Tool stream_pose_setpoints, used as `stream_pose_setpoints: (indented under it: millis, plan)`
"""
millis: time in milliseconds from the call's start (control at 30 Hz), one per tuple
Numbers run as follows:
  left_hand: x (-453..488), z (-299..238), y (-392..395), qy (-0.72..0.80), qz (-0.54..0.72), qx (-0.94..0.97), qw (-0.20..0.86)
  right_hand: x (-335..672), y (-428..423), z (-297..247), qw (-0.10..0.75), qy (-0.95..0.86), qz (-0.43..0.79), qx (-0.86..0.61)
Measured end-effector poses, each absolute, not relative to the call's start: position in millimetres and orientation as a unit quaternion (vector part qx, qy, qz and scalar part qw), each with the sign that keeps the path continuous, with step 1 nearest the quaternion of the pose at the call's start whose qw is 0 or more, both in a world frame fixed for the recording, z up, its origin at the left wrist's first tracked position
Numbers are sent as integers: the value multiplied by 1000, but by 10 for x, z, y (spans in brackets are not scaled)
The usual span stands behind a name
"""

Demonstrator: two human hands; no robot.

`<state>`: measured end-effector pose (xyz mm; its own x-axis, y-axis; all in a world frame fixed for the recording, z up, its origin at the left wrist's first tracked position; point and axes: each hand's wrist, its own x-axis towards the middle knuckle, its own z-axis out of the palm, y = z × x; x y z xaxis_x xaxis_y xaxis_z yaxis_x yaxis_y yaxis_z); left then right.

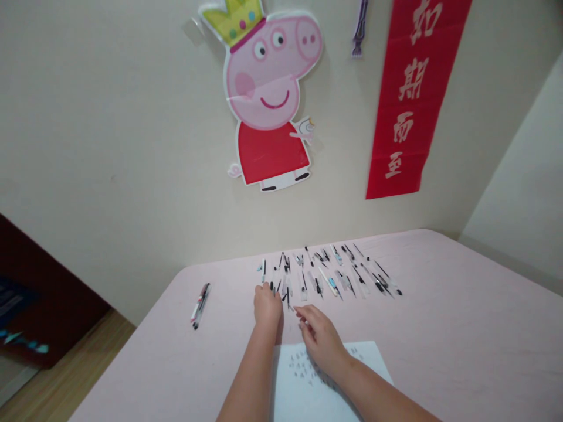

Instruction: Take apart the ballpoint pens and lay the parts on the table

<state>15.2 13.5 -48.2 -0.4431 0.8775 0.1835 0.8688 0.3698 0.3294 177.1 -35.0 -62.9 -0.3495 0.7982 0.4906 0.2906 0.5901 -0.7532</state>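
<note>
My left hand (pixel 267 306) rests on the pink tablecloth (pixel 167 363) at the left end of the laid-out pen parts. Its fingers are curled down, and what they hold, if anything, is hidden. Close to its fingertips lie a black pen cap (pixel 271 286) and a dark refill (pixel 278 286). My right hand (pixel 323 339) hovers above the top of a sheet of paper (pixel 308 398) with rows of small dark marks. Its fingers are loosely bent and apart, the index fingertip beside a thin pen part (pixel 288 299). I see nothing held in it.
Two rows of taken-apart pens spread toward the wall, among them a white-and-blue pen (pixel 329 282) and black pieces (pixel 382 284). Several whole pens (pixel 201 306) lie together at the left. A pig cutout (pixel 272 99) and a red banner (pixel 409 105) hang on the wall.
</note>
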Motion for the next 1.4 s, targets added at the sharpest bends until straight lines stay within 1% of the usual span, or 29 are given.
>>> stream_pose_setpoints:
  millis: [400,600,667,767,900,1000,1067,1400]
  plan:
    - [130,-405,21,812,201,547,35,1764,-349,-640,453,-771,288,-343]
    - [-30,-456,-287,774,220,592,55,1767,-339,-645,445,-768,295,-353]
    - [-106,-507,-466,756,236,608,55,1775,-335,-649,430,-769,298,-367]
    - [-219,-584,-724,735,267,618,78,1791,-340,-648,380,-785,299,-387]
    - [-315,-635,-902,741,254,607,132,1798,-358,-649,300,-822,294,-384]
    - [-325,-624,-914,741,250,607,142,1791,-370,-650,249,-841,290,-384]
    - [-313,-606,-904,747,249,602,137,1787,-376,-639,234,-843,288,-389]
    - [-294,-605,-925,740,252,612,124,1778,-390,-554,220,-838,293,-404]
